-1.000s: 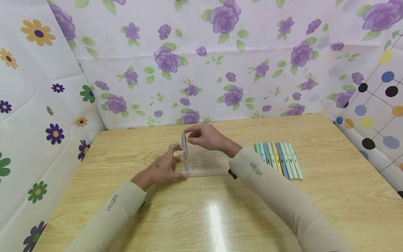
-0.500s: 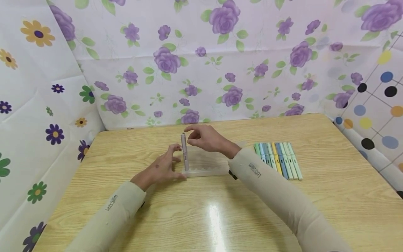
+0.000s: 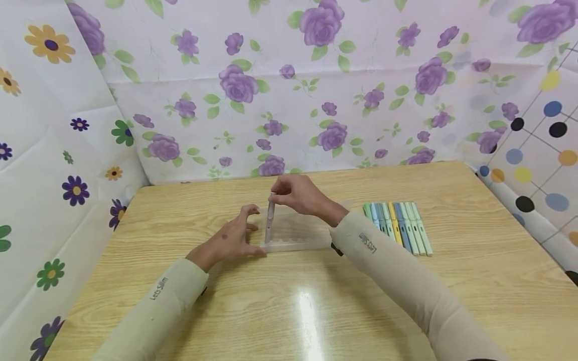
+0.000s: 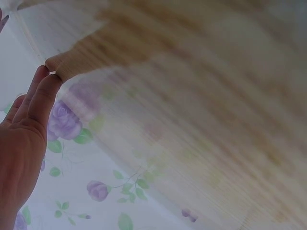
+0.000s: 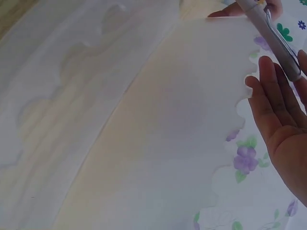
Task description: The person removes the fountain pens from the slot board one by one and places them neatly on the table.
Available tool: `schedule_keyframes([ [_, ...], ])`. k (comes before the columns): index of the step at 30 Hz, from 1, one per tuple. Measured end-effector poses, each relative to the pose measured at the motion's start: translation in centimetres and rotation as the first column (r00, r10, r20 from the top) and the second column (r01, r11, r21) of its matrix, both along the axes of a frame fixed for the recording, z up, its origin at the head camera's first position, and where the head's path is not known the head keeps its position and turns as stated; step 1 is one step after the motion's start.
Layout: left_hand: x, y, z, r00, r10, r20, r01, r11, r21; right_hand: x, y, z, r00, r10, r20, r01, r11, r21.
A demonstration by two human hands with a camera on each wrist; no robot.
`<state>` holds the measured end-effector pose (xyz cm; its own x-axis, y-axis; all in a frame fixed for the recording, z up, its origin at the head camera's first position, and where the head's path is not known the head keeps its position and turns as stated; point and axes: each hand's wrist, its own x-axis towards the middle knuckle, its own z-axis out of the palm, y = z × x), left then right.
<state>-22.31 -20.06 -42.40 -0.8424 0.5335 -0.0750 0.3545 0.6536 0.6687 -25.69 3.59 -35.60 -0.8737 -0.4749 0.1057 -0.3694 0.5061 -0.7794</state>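
A clear pen stand (image 3: 300, 245) with a scalloped row of slots stands on the table. At its left end is a pale lilac pen (image 3: 270, 220), its lower end at the base and its top leaning a little right. My right hand (image 3: 300, 194) pinches the pen's top end between thumb and fingers. In the right wrist view the pen (image 5: 274, 40) shows its metal clip, and the other fingers of this hand (image 5: 280, 110) are extended. My left hand (image 3: 232, 235) holds the stand's left end, thumb at the front of the base, index finger bent at the back panel.
Several pens (image 3: 397, 228) in green, blue, yellow and pale mint lie side by side to the right of the stand, near my right sleeve (image 3: 375, 250). A flowered cloth (image 3: 289, 100) hangs behind the table's (image 3: 253, 311) far edge.
My right hand, earlier apart from the pen with thumb and finger spread, now pinches its top. The pen's top has tilted to the right. My left hand keeps its place.
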Motion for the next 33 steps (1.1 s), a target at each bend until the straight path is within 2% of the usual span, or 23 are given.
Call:
schedule_keyframes([
  [6,0.0,0.1,0.1,1.000,-0.003,-0.001,0.003,1.000,-0.003,0.1,0.8,-0.5,1.000,-0.025,0.001,0.025,0.999,-0.038],
  [14,0.0,0.1,0.1,1.000,-0.013,-0.014,0.013,1.000,0.007,0.0,3.4,0.5,0.996,-0.081,-0.021,0.079,0.993,-0.088],
  [27,0.2,0.0,0.3,1.000,-0.015,-0.025,0.015,1.000,-0.011,0.3,8.3,1.7,0.995,-0.092,0.034,0.094,0.994,-0.053],
  [33,0.2,0.1,0.1,1.000,-0.011,-0.020,0.011,1.000,-0.004,0.3,10.7,2.0,0.992,-0.095,0.084,0.104,0.989,-0.104],
])
